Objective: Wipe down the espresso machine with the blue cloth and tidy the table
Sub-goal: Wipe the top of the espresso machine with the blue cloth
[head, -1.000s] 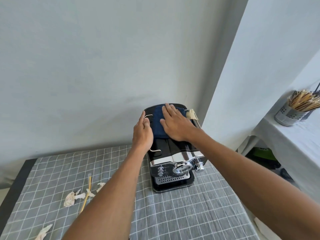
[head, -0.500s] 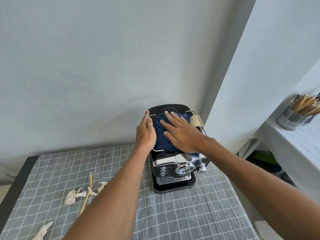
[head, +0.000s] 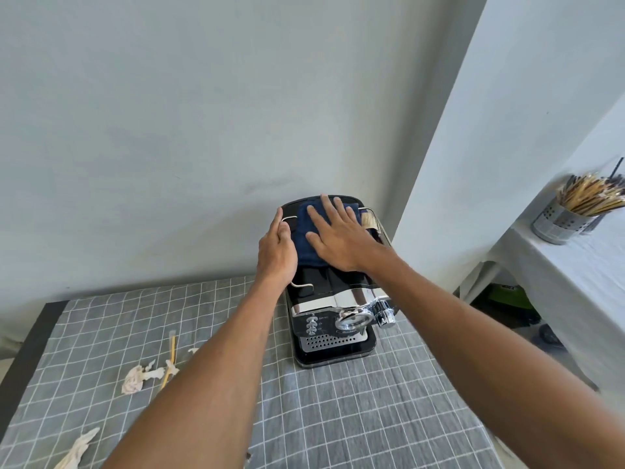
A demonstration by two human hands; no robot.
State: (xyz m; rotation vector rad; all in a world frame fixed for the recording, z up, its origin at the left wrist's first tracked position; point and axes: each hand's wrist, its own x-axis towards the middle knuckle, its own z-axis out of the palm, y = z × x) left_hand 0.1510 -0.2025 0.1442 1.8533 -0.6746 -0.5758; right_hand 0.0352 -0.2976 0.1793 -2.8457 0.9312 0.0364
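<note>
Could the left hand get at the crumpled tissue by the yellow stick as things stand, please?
Probably yes. The left hand only rests on the machine's left edge and holds nothing, and the tissue lies uncovered on the tablecloth on that same side, with nothing between.

Soft, even daylight fills the scene, brighter on the right, where the wall (head: 527,106) and side table (head: 575,282) look washed out and pale blue. Shadows are faint: a dim patch lies under the side table, and the chrome front of the machine (head: 333,319) throws small sharp glints. The wide lens bends straight lines towards the edges, stretches both forearms in the foreground, and the sticks in the tin (head: 558,221) at far right look slightly smeared, while the centre of the frame stays fairly sharp.
</note>
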